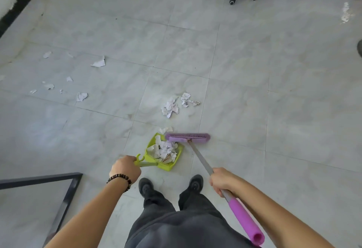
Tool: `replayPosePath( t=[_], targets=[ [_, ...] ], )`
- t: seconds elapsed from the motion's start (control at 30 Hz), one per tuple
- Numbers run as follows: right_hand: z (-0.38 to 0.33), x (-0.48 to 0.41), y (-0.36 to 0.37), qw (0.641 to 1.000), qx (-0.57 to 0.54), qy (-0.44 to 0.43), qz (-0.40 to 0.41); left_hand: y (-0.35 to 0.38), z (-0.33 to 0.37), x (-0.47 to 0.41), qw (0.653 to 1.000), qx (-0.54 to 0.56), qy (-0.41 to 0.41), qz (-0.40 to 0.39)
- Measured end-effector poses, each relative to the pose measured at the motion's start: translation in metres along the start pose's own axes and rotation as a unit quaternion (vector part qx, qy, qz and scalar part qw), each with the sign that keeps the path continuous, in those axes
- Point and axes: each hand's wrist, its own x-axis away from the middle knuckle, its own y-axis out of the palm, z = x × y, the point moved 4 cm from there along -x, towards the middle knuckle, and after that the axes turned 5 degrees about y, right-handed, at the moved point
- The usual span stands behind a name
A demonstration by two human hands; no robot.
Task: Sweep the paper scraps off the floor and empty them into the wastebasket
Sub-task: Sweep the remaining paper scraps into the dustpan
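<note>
Your left grip (125, 167): fingers curled round the handle of the green dustpan (166, 166); bead bracelet (120, 177) at the wrist. Your right grip (220, 181): clasping the broom (188, 137) shaft just above its purple foam sleeve. Broom head sits at the pan's far lip. Paper scraps (166, 150) heaped inside the pan. Another loose pile (172, 106) lies on the floor (254, 71) beyond; smaller bits (99, 62) scattered well apart, left.

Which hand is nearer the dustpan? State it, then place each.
Left. The left hand grips the handle of the dustpan; the right hand is off to its right, gripping the broom shaft.
</note>
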Motion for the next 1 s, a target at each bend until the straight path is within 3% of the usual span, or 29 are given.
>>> replayPosePath(
  t=[0.13,0.23,0.6,0.8,0.9,1.0],
  targets=[
    [0.017,0.02,-0.033,0.991,-0.107,0.059,-0.046,0.001,-0.005,0.004,1.0,0.001,-0.001,-0.004],
    [0.02,0.039,-0.042,0.989,-0.132,0.045,-0.049,-0.01,-0.015,0.005,1.0,0.013,-0.005,-0.001],
    [-0.035,0.006,0.008,0.973,-0.229,-0.022,0.009,-0.024,-0.053,0.02,1.0,0.002,0.001,-0.004],
    [-0.053,0.012,0.056,0.962,-0.272,-0.015,-0.024,-0.019,-0.052,0.016,0.999,-0.026,0.023,-0.015],
    [-0.046,0.024,0.059,0.907,-0.39,0.055,-0.15,-0.021,-0.051,0.013,0.999,-0.027,0.022,-0.011],
    [-0.04,0.04,0.041,0.85,-0.485,0.078,-0.189,-0.026,-0.053,0.01,0.999,-0.025,0.022,-0.007]
  ],
)
